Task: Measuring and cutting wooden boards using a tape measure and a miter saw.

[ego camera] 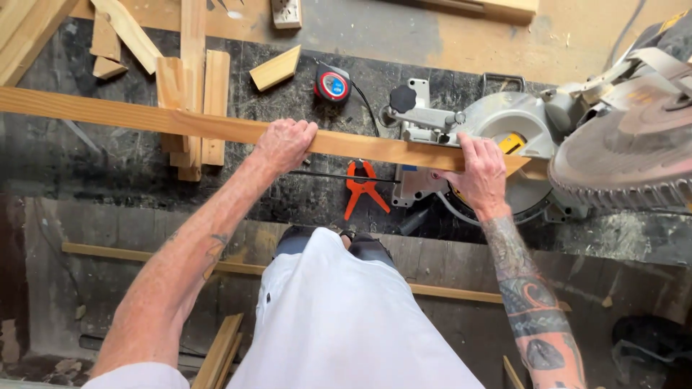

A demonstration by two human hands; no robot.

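Closest to me is my white shirt, and below it the dark concrete floor (130, 238) with a couple of thin wood strips (223, 353) lying on it. Beyond that my arms reach out to the long wooden board (144, 119), which lies across the black work surface (86, 162) from the far left all the way to the miter saw (548, 130) on the right. My left hand (285, 142) is curled over the board's near edge around its middle, fingers wrapped together on top. My right hand (479, 169) is clamped on the board's right end, pressing it down on the saw's base just beside the raised toothed blade (627, 162).

The board looks stiff and fairly light for its length, dry softwood with a rough, grippy face; I judge it wants one hand near the saw and one well out along it, since the long left end could sag or swing.

Under the board lies an orange spring clamp (364, 189), and just past it a red and black tape measure (332, 85). Farther back, offcuts (194, 79) and a wedge-shaped block (275, 68) sit scattered on the scratched black top, and beyond that pale plywood holds a white power strip (286, 12).
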